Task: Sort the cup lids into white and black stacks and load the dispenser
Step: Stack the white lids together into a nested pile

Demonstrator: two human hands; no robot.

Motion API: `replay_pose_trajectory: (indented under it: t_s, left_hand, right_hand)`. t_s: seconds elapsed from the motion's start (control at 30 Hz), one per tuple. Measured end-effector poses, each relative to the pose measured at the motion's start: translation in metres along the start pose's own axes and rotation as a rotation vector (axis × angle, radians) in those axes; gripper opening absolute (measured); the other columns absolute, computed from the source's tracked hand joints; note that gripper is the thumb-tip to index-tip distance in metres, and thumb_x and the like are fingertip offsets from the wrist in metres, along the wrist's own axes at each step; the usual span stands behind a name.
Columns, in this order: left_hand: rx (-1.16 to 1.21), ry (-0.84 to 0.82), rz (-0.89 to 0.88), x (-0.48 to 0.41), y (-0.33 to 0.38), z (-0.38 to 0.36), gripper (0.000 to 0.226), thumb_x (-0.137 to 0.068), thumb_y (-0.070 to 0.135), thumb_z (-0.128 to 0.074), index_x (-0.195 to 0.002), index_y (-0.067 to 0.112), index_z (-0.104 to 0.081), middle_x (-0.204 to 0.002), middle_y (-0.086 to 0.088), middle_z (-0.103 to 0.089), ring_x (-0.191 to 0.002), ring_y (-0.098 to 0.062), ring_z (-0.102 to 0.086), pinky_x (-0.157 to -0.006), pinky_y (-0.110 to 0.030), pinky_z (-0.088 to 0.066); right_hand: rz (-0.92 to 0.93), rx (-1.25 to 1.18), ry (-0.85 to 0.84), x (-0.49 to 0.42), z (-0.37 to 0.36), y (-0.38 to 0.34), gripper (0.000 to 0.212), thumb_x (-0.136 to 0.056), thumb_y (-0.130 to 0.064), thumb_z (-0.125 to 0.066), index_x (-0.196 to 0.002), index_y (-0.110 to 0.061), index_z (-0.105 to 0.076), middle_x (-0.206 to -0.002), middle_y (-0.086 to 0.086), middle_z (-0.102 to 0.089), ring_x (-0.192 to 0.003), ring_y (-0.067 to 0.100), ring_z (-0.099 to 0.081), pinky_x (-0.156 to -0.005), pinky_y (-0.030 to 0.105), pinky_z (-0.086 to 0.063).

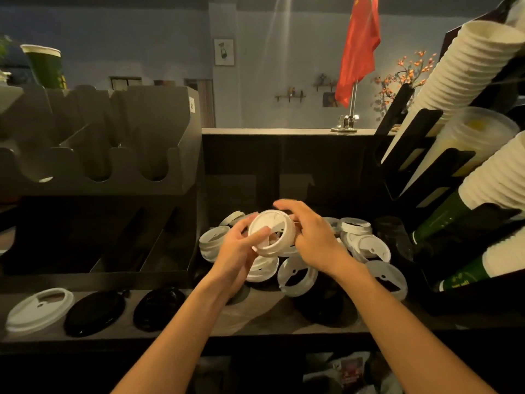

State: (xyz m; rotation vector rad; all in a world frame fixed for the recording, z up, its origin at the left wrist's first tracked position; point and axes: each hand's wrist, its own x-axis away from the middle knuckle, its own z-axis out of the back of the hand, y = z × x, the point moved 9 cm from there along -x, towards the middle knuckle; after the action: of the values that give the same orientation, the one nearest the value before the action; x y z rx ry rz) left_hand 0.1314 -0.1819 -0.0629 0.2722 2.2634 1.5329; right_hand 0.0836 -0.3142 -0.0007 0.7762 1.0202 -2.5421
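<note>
Centrally, head view: short stack of white lids [271, 233] held tilted above the counter [255, 317], gripped between both hands. Left hand [237, 253] under and behind the stack, fingers curled around its lower left rim, thumb across the open underside. Right hand [312, 240] on the right edge, fingers narrow and bent over the top rim. Directly below and beside the hands, loose pile of white lids [360, 243] scattered on the counter, some nested, some on edge. At lower left, dispenser [99, 282] with three openings in a row: one white lid [38, 309] in the leftmost, black lids [95, 312] in the next two. At right, racked white paper cups [466, 69] lying slanted
</note>
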Motion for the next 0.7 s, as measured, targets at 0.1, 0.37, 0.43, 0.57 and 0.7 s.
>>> replay_pose_trajectory:
  t_s: [0.1, 0.37, 0.43, 0.57, 0.7]
  left_hand:
    - [0.092, 0.147, -0.046, 0.012, -0.002, 0.016, 0.053, -0.080, 0.018, -0.079, -0.130, 0.009, -0.063, -0.119, -0.019, -0.072, -0.107, -0.031, -0.071, -0.078, -0.030, -0.059]
    - [0.001, -0.097, 0.129, 0.038, -0.015, -0.005, 0.040, -0.096, 0.030, -0.065, -0.129, 0.007, -0.063, -0.119, -0.016, -0.073, -0.100, -0.026, -0.072, -0.075, -0.033, -0.060]
    - [-0.112, -0.110, 0.120, 0.035, -0.014, -0.007, 0.036, -0.104, 0.030, -0.055, -0.133, 0.011, -0.062, -0.123, -0.013, -0.072, -0.105, -0.025, -0.071, -0.078, -0.033, -0.060]
    - [-0.187, 0.000, 0.028, 0.032, -0.012, 0.005, 0.032, -0.106, 0.033, -0.052, -0.129, 0.015, -0.065, -0.120, -0.009, -0.074, -0.105, -0.025, -0.072, -0.077, -0.032, -0.059]
    - [-0.224, 0.154, 0.010, 0.039, -0.023, 0.025, 0.032, -0.102, 0.047, -0.054, -0.120, 0.022, -0.063, -0.106, -0.008, -0.076, -0.081, -0.026, -0.069, -0.056, -0.031, -0.047]
  right_hand:
    - [-0.205, -0.353, 0.052, 0.010, -0.004, 0.006, 0.029, -0.105, -0.016, -0.049, -0.131, -0.029, -0.055, -0.121, -0.005, -0.066, -0.104, 0.007, -0.067, -0.084, 0.023, -0.057]
    - [-0.117, -0.076, -0.191, 0.025, -0.021, -0.003, 0.031, -0.103, -0.028, -0.054, -0.133, -0.033, -0.063, -0.113, -0.019, -0.065, -0.095, -0.012, -0.059, -0.074, 0.004, -0.045]
    - [-0.121, -0.028, -0.184, 0.024, -0.017, 0.000, 0.031, -0.103, -0.035, -0.055, -0.133, -0.035, -0.062, -0.119, -0.020, -0.063, -0.100, -0.008, -0.057, -0.081, 0.011, -0.045]
    - [-0.177, -0.051, 0.022, 0.026, 0.008, 0.005, 0.030, -0.105, -0.038, -0.048, -0.132, -0.030, -0.060, -0.128, -0.013, -0.060, -0.108, 0.001, -0.056, -0.093, 0.023, -0.049]
    - [-0.227, 0.443, -0.081, 0.042, 0.014, 0.011, 0.049, -0.095, -0.059, -0.054, -0.135, -0.031, -0.056, -0.131, -0.007, -0.058, -0.121, 0.014, -0.053, -0.097, 0.037, -0.049]
